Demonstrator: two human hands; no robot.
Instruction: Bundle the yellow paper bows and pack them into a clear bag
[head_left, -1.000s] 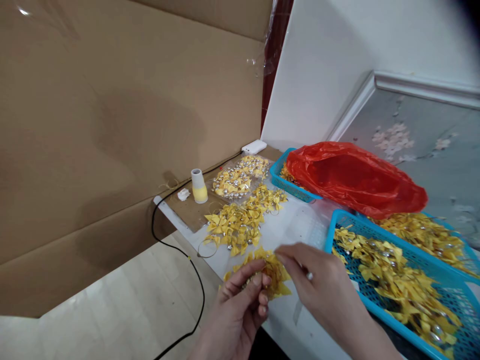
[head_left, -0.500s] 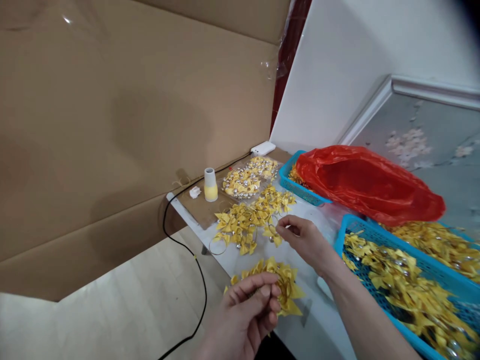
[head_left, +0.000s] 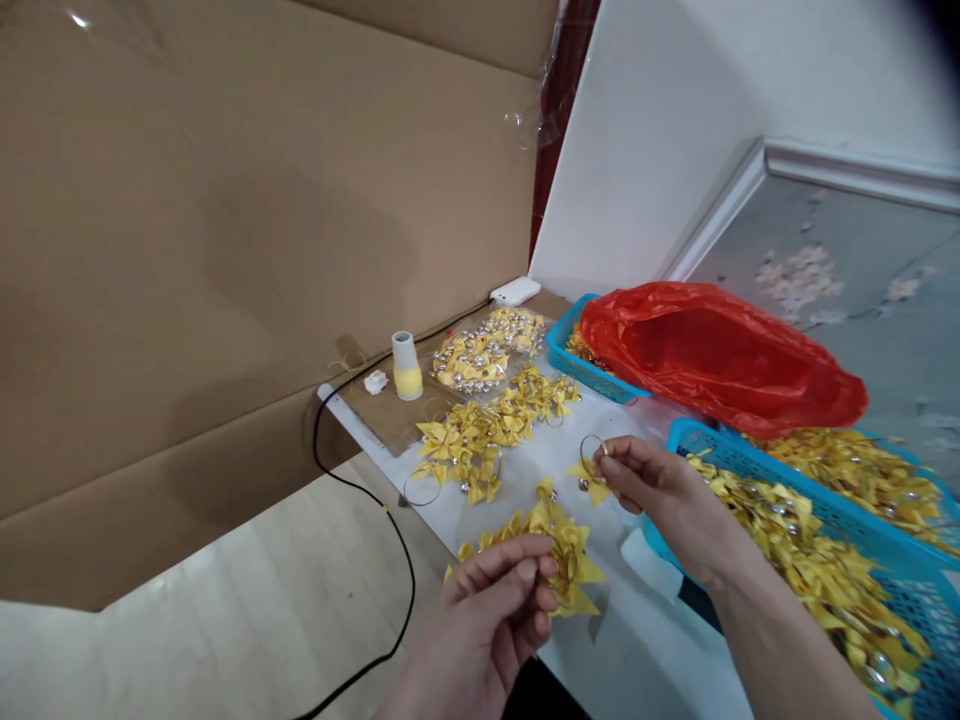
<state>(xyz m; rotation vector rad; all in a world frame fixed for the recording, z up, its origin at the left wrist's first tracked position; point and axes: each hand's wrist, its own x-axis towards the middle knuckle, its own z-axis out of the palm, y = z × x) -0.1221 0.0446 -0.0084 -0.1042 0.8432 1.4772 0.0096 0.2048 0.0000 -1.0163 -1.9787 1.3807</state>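
My left hand (head_left: 495,610), low in the middle of the view, is closed in a pinch on a bunch of yellow ribbon flowers (head_left: 576,575) that fans out beyond its fingers. Higher and to the right, my right hand (head_left: 656,490) pinches a thin gold-coloured ring with one yellow flower piece (head_left: 592,485) and a small silver ball hanging from it. A loose pile of similar yellow pieces (head_left: 476,435) with rings and silver balls lies on the white table (head_left: 540,500) beyond both hands.
Blue baskets (head_left: 679,440) of yellow pieces stand at the right. A red plastic bag (head_left: 720,350) lies over the rear ones. Farther back are clear-bagged pieces (head_left: 472,362), a grey-yellow cone (head_left: 406,368) and a white box-like device (head_left: 515,291). A black cable (head_left: 409,590) hangs off the left edge.
My right hand has moved right, away from the pile, bringing one ringed flower piece with it. My left hand stays about where it was with the bunch. The view has shifted slightly.
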